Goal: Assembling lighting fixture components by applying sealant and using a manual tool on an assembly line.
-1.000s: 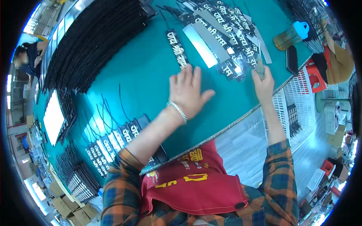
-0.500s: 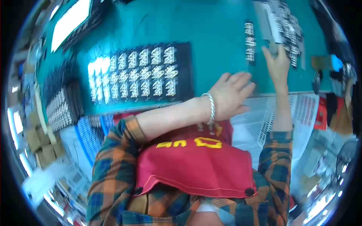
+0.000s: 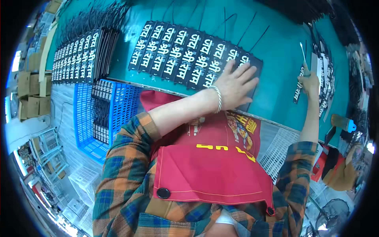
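Observation:
My left hand (image 3: pixel 237 85) lies with fingers spread on the right end of a row of black strips (image 3: pixel 175 53) with raised white lettering. The strips sit side by side, and thin black wires run from their far ends. Some lettering is hidden beneath my palm and fingers. Over at the right, my right hand (image 3: pixel 310 85) is closed around a screwdriver (image 3: pixel 306 70) with a greenish handle, its thin shaft pointing away from me. Close by that hand, a single lettered strip (image 3: pixel 297 93) lies partly covered.
Wired strips stand stacked at the far left (image 3: pixel 75 59). A loose pile of strips (image 3: pixel 325 79) lies right of my right hand on the green tabletop (image 3: pixel 276 91). Below the table's left edge is a blue basket (image 3: pixel 85 130) holding more strips. A brush-like brown-and-blue object (image 3: pixel 343 122) rests at the right.
The view has turned, with the row now slanting. My left hand has gone from right of the row onto its right end. My right hand's screwdriver now shows clearly, its shaft pointing away.

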A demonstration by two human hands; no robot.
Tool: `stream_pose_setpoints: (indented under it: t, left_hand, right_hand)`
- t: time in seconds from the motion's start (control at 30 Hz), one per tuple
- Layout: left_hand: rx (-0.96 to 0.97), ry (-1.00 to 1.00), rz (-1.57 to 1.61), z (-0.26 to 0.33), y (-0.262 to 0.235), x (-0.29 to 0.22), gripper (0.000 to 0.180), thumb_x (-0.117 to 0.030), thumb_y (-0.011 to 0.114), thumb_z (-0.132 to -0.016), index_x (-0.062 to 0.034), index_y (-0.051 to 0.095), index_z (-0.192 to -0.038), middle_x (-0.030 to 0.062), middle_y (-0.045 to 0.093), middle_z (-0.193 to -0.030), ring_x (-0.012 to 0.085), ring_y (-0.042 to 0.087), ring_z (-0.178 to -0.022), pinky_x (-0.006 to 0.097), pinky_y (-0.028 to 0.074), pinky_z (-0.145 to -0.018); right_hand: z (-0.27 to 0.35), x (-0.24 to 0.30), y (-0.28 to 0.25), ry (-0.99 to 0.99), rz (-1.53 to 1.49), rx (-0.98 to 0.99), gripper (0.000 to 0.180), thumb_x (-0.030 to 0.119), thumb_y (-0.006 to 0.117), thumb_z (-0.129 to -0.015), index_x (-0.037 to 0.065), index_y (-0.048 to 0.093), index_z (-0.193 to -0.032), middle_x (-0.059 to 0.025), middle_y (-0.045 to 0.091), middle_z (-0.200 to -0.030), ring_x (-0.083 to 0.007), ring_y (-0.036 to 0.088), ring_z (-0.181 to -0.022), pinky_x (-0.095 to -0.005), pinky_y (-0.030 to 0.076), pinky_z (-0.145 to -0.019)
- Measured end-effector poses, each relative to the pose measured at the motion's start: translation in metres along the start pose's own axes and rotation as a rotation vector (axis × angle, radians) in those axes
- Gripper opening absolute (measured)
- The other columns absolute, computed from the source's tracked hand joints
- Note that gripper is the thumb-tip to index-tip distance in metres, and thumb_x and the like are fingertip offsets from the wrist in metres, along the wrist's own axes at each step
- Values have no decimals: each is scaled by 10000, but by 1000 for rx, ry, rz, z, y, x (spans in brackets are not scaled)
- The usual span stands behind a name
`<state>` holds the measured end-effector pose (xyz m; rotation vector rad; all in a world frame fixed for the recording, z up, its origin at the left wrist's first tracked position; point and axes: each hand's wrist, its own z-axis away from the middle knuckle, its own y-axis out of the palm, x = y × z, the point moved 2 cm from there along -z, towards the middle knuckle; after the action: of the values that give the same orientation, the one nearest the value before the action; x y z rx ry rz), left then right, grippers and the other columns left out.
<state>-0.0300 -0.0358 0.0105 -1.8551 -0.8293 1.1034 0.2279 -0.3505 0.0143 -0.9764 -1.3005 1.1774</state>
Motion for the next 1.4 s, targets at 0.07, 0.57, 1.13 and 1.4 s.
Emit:
stream_pose_setpoints:
  t: [0.07,0.57,1.13,1.4]
  left_hand:
    - [0,-7,-48,2,5,6,660,-485,670,-914,-127,549,-1455,144,435,-1577,320,354,-1483,578,238,-1190]
    - [-21,-67,-64,7,-14,50,595,-322,731,-882,-91,563,-1405,119,473,-1549,284,406,-1462,540,273,-1204]
    - [-272,-73,153,9,-20,59,544,-262,718,-928,-68,573,-1415,160,562,-1431,366,511,-1332,470,357,-1159]
    - [-163,-118,146,4,-34,51,623,-241,738,-886,39,513,-1396,231,575,-1366,399,525,-1302,506,364,-1152]
  right_hand:
    - [1,13,-5,64,-264,74,345,119,819,-757,-23,624,-1005,-105,652,-719,-189,598,-515,-348,439,-412]
    - [36,68,-45,-39,-473,37,400,80,749,-779,-47,624,-1137,-85,641,-755,-158,614,-582,-310,470,-500]
    - [113,208,18,-221,-1303,463,643,-50,696,-860,14,458,-1454,-54,607,-879,-144,668,-643,-244,517,-527]
    - [115,208,13,-208,-1160,466,442,2,689,-881,20,516,-1287,-54,660,-748,-126,644,-557,-206,438,-438]
